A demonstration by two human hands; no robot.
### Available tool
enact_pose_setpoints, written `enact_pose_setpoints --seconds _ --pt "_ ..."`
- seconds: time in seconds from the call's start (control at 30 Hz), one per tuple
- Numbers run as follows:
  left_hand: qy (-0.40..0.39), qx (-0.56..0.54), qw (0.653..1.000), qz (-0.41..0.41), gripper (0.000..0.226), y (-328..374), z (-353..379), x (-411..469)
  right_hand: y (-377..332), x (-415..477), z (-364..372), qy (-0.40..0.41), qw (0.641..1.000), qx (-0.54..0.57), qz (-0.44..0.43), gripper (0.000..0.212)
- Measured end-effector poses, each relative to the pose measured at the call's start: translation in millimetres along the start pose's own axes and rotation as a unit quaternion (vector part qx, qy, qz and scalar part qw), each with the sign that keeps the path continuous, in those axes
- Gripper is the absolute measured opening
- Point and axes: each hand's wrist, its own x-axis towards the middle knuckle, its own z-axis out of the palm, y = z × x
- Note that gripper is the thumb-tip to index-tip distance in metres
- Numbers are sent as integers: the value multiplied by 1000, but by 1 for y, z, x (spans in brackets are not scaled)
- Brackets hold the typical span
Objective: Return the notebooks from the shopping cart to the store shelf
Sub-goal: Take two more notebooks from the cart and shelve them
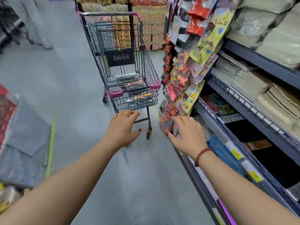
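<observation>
A grey store floor [142,168] runs between displays. One shopping cart [151,69] stands mid-aisle, its long axis running away from the viewer, handle at the far end and narrow nose nearest. The notebooks [138,90] lie flat in an overlapping pile at the near end of its basket; the blur hides their number. To the right, the store shelf [253,111] holds stacked paper goods, with hanging packets [183,82] at its end. The left hand [121,127], just before the cart's nose, and the right hand [186,132], by the lowest packets, both have spread fingers and hold nothing.
</observation>
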Motion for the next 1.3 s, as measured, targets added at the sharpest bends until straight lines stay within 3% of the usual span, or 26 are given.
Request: enact_pose_setpoints --seconds 0.37,0.7,0.93,1.3 --pt "27 -24 995 -93 50 -96 1 99 -26 166 43 -33 995 13 -93 57" --pt "35 -36 989 -142 47 -170 4 205 -40 318 78 -74 989 33 -127 54" --pt "19 -32 993 -109 52 -248 9 266 -75 396 111 -99 986 -2 -132 53" --pt "-37 -62 997 33 51 -375 9 382 -137 482 157 -115 993 -4 41 55"
